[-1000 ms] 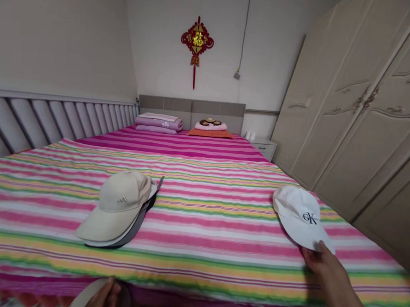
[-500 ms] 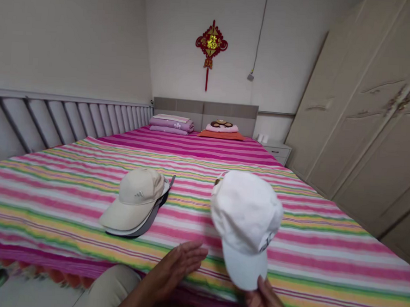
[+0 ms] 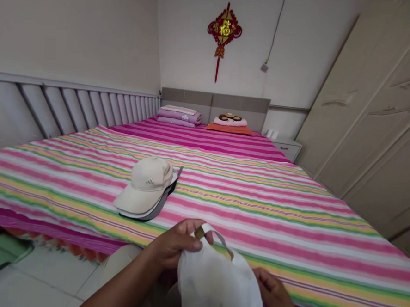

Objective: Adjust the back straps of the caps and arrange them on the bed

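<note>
The left hand (image 3: 175, 242) pinches the back strap (image 3: 218, 239) of a white baseball cap (image 3: 219, 284), the right hand (image 3: 274, 296) gripping its edge so the strap stands uppermost, above the striped bedspread (image 3: 301, 215)

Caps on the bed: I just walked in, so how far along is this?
Looks done: a beige cap lies stacked over a grey cap on the striped bedspread. In hand: a white cap, its back strap gripped by the left hand, the right hand at its edge. Left: the white cap is not on that stack yet.
</note>
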Demonstrator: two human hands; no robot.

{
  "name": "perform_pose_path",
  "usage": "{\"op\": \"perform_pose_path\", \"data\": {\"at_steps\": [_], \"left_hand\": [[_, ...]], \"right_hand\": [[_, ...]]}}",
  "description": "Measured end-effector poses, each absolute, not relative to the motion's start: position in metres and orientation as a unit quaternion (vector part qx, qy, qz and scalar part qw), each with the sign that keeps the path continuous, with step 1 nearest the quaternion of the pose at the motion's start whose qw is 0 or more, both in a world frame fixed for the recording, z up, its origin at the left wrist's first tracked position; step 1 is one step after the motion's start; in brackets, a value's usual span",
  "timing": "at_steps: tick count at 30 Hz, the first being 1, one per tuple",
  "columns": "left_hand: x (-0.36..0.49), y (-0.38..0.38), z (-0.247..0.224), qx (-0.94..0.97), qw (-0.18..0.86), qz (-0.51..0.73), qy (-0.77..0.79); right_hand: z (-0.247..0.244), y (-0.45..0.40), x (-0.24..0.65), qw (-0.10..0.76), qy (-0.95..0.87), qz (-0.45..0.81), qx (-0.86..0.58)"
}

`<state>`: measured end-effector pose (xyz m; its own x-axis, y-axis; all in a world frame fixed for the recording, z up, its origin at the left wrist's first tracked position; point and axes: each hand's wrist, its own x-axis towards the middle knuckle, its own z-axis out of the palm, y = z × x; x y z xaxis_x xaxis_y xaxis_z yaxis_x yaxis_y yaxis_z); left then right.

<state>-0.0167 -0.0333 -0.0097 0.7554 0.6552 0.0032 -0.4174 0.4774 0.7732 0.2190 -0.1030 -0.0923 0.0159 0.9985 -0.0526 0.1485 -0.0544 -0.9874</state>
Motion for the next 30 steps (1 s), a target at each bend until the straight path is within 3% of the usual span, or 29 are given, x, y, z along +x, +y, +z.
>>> {"op": "perform_pose_path", "data": {"at_steps": [3,7,19,30], "left_hand": [[-0.011,-0.039,-0.002,0.417,0.872,0.227,0.12],[-0.007,-0.038,-0.002,0.419,0.886,0.166,0.106],[-0.025,-0.047,-0.014,0.386,0.887,0.209,0.146],[-0.008,-0.058,-0.024,0.406,0.823,0.296,0.266]], "right_hand": [[-0.041,-0.091,0.213,0.498,-0.562,0.414,-0.515],[-0.005,-0.082,0.184,0.45,-0.629,0.484,-0.41],[-0.009,-0.081,0.157,0.492,-0.438,0.645,-0.388],[-0.008,-0.079,0.151,0.501,-0.506,0.555,-0.431]]}}
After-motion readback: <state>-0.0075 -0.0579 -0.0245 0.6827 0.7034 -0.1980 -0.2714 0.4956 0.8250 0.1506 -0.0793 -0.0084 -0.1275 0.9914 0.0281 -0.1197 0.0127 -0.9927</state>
